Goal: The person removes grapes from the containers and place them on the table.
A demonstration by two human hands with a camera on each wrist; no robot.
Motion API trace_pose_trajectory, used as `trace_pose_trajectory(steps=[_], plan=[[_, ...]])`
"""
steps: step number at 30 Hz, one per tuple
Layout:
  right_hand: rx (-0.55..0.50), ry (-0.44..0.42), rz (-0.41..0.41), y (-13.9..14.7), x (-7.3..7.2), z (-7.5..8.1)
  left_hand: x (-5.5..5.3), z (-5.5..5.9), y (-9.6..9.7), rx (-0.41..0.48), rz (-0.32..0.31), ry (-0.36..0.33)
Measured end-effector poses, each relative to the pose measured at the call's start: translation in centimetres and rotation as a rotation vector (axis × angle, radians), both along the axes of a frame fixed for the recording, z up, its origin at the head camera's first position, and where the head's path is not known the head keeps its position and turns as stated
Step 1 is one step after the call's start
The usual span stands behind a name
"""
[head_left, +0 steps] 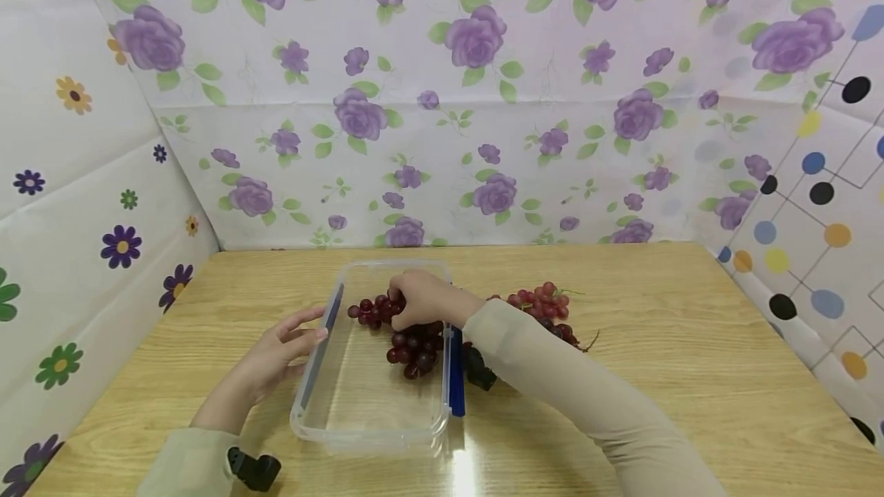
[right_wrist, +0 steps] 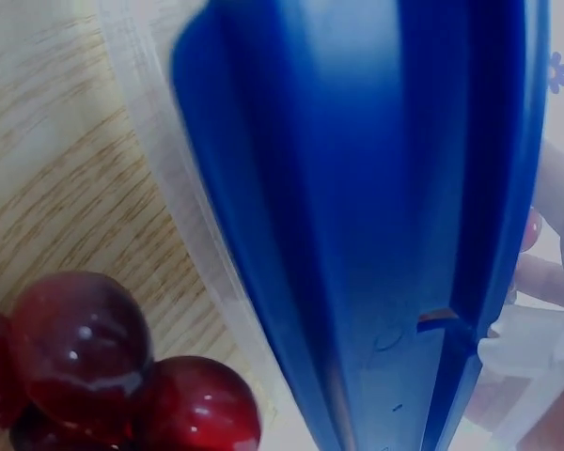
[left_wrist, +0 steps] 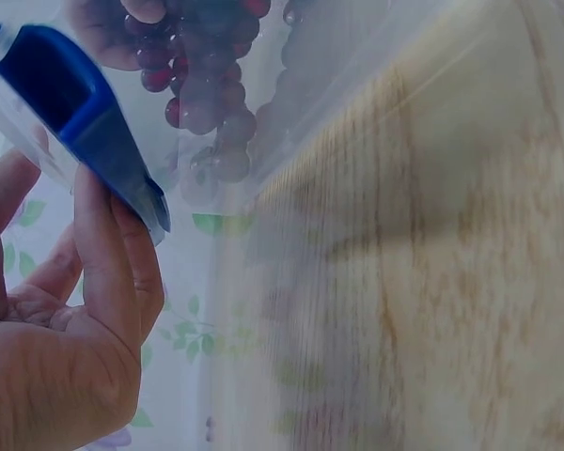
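A clear plastic container (head_left: pixel 373 436) with blue side latches (head_left: pixel 457 378) stands on the table. My right hand (head_left: pixel 431 299) reaches inside it and pinches a bunch of dark red grapes (head_left: pixel 373 311). Another bunch of grapes (head_left: pixel 414 351) lies in the container just under that hand. At the container's left side, my left hand (head_left: pixel 279 355) touches the wall with relaxed fingers. In the left wrist view its fingers (left_wrist: pixel 103 254) rest by a blue latch (left_wrist: pixel 85 103). A blue latch (right_wrist: pixel 348 207) hides most of the right hand in the right wrist view.
Right of the container, more grapes (head_left: pixel 542 301) lie on the wooden table (head_left: pixel 656 328), partly behind the right forearm. Black wrist devices (head_left: pixel 254 470) sit on both sleeves. Flower-patterned sheets (head_left: pixel 428 144) enclose the back and sides.
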State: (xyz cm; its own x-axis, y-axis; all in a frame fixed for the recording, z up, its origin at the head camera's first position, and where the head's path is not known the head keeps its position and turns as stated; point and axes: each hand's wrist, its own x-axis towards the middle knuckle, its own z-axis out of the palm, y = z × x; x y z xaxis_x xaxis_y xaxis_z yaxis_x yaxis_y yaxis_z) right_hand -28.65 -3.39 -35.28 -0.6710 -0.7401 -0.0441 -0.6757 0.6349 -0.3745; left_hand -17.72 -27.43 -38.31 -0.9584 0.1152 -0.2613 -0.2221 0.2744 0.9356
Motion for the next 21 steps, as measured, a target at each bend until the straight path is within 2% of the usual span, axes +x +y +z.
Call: trace_pose_trajectory(steps=[12,21], plan=[[-0.077,0.009,0.011,0.5,0.6,0.1,0.1,0.0,0.0,-0.023,0.003,0.004],[-0.128,0.053,0.031,1.0,1.5,0.6,0.0,0.0,0.0,-0.021,0.005,0.011]])
